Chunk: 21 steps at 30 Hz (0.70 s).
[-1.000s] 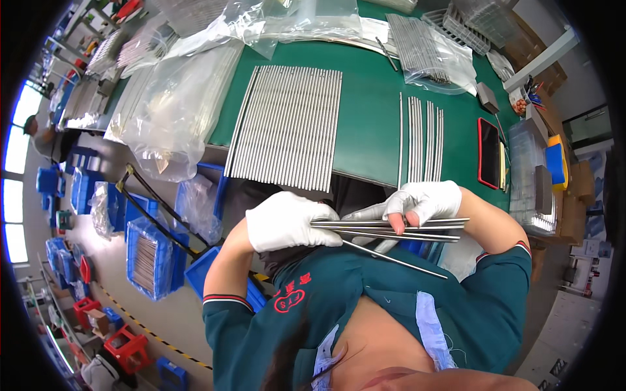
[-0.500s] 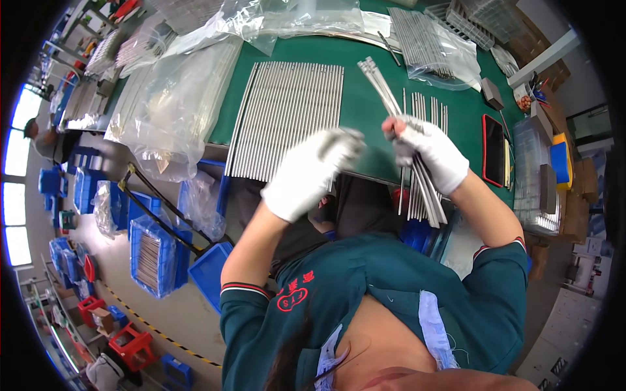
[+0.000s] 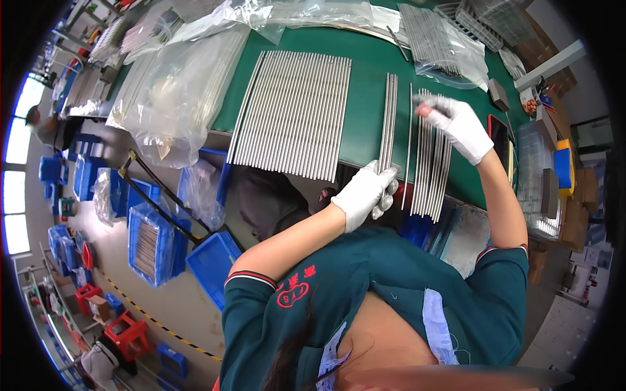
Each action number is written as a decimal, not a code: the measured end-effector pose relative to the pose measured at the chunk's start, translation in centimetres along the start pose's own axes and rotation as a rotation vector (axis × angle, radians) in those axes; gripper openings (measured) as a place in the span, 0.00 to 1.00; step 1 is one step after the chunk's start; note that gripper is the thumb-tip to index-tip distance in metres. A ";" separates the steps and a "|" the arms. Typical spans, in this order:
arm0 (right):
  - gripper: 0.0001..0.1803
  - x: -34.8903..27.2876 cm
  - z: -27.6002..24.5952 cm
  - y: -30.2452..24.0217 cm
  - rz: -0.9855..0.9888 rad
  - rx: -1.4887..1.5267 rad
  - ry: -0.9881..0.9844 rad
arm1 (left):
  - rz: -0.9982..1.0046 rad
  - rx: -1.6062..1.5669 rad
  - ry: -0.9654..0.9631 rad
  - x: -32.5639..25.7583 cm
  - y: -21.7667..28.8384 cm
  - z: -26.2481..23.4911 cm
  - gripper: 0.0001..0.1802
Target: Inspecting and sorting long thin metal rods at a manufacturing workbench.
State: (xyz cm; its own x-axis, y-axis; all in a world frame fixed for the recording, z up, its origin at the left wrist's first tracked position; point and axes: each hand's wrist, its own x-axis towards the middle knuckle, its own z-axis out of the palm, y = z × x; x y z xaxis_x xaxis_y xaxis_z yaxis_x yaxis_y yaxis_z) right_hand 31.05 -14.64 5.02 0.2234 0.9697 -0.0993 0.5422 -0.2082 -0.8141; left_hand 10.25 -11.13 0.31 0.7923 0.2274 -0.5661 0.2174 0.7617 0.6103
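Green work table [image 3: 365, 111] across the far half of the view, its near edge curving above blue bins. On it, left of centre, a broad sheet of thin metal rods [image 3: 293, 114] laid side by side, running near to far. Further left, clear plastic bags [image 3: 176, 98] heaped over the table edge; more bagged rods [image 3: 433, 39] at the far right. Below the table on the left, blue plastic crates [image 3: 153, 241] on a grey floor, one filled with rods. Right of the big sheet, a narrow bundle of rods [image 3: 389, 120] lying near to far, its near end gripped by the gloved left hand [image 3: 366, 194], fingers curled closed around the rod ends at the table's near edge. Just right again, a wider fan of rods [image 3: 433, 159] flat on the green surface, with a single rod [image 3: 409, 143] lying apart between the two groups. Gloved right hand [image 3: 456, 124] resting over the far end of that fan, fingers bent down onto the rod tips, pressing rather than wrapping. Dark tablet-like slab [image 3: 501, 133] just right of that hand.
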 end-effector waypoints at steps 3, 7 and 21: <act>0.10 0.0 2.1 -1.5 -0.287 -0.104 -0.015 | -0.033 0.060 -0.041 0.3 -0.3 0.0 0.12; 0.05 1.7 6.0 -0.1 -0.584 -0.408 -0.101 | -0.057 -0.228 -0.204 0.3 -1.8 -1.2 0.18; 0.06 2.5 5.9 0.5 -0.642 -0.538 -0.024 | 0.136 0.207 -0.118 -0.5 -4.5 -3.1 0.22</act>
State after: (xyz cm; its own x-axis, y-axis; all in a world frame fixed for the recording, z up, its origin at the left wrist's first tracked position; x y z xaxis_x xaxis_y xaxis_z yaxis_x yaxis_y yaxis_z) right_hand 27.13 -11.62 1.00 -0.2745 0.9218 0.2736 0.8721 0.3585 -0.3330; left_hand 7.13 -12.79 -3.83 0.8805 0.2373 -0.4104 0.2073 0.5858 0.7835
